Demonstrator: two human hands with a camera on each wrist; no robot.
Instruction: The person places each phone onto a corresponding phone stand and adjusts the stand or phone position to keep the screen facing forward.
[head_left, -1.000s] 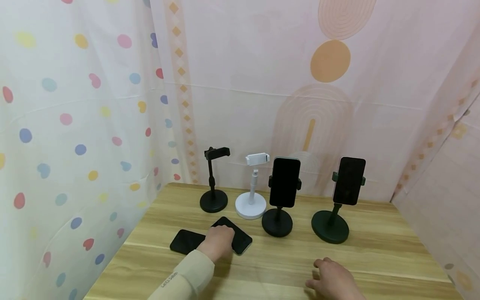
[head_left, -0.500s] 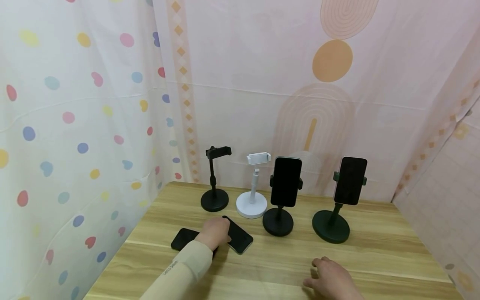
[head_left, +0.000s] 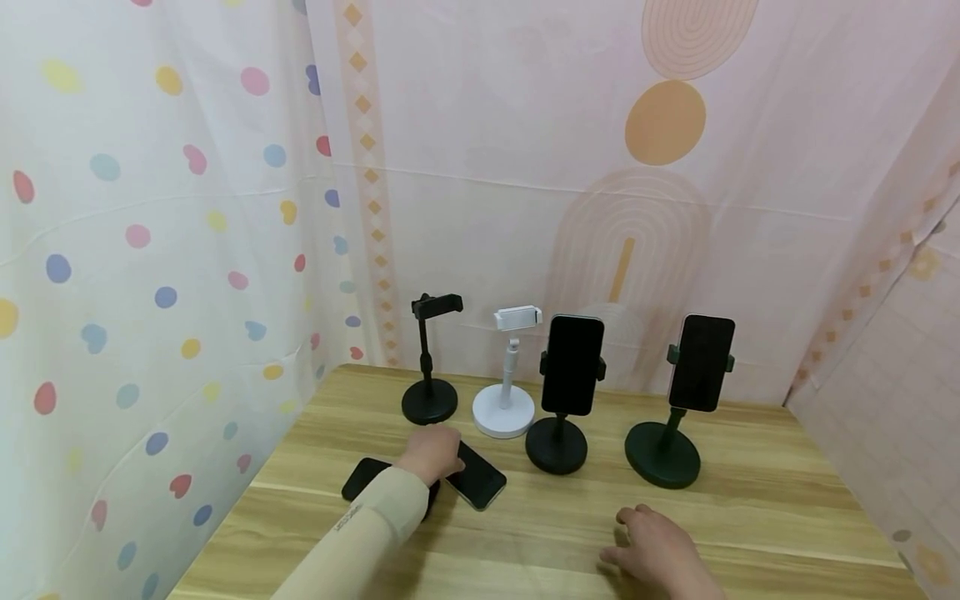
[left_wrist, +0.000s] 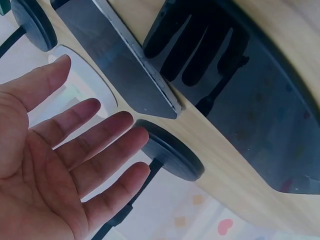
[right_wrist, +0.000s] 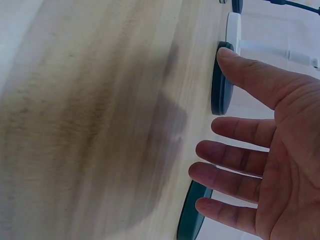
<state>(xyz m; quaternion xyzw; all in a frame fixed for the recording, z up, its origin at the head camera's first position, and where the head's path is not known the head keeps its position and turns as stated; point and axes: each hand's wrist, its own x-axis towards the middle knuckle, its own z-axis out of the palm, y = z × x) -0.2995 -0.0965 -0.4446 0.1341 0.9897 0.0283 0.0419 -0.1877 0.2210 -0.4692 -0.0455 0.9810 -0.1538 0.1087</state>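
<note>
Two dark phones lie flat on the wooden table: a left phone (head_left: 363, 477) and a right phone (head_left: 477, 477) with a light edge. Over them hovers my left hand (head_left: 429, 452), hiding part of each. In the left wrist view its fingers are spread and loosely straight, nothing between them, and the nearer phone's glossy screen (left_wrist: 260, 120) mirrors them. My right hand (head_left: 656, 546) hangs over the front right of the table, fingers relaxed and holding nothing. The green stand (head_left: 663, 456) is the nearest thing to it, bearing an upright phone (head_left: 702, 362).
A black phone stand (head_left: 429, 402) and a white phone stand (head_left: 502, 411) stand at the back with bare clamps. Right of them, another black stand (head_left: 557, 447) bears an upright phone (head_left: 573, 365). Patterned curtains (head_left: 465, 108) close off the back and sides.
My left hand has shifted left and slightly back from over the right phone, uncovering more of it. My right hand has drifted slightly left. Phones and stands stay put.
</note>
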